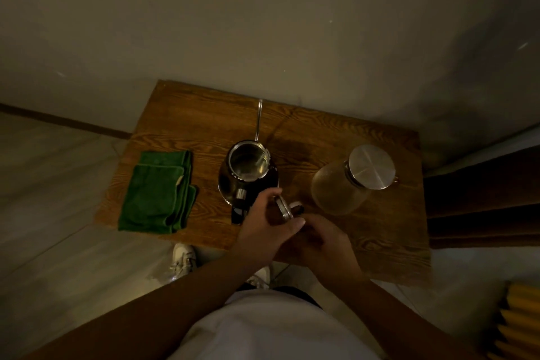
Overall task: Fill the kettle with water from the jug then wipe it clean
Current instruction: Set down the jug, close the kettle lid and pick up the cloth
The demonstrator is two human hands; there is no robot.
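Between both hands, left hand (264, 220) pinches the lid (285, 207) (right hand (324, 238) curled under it, grip unclear); kettle (248, 168) open just beyond, jug (350, 181) right, still capped. Next: set lid down, uncap jug.

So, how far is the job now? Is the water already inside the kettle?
Done: the kettle stands open on the table, its lid off. In hand: the left hand holds that lid, with the right hand against it. Left: the jug stands capped, not yet poured; whether the kettle holds water I cannot tell. The green cloth lies folded, so wiping looks not yet started.
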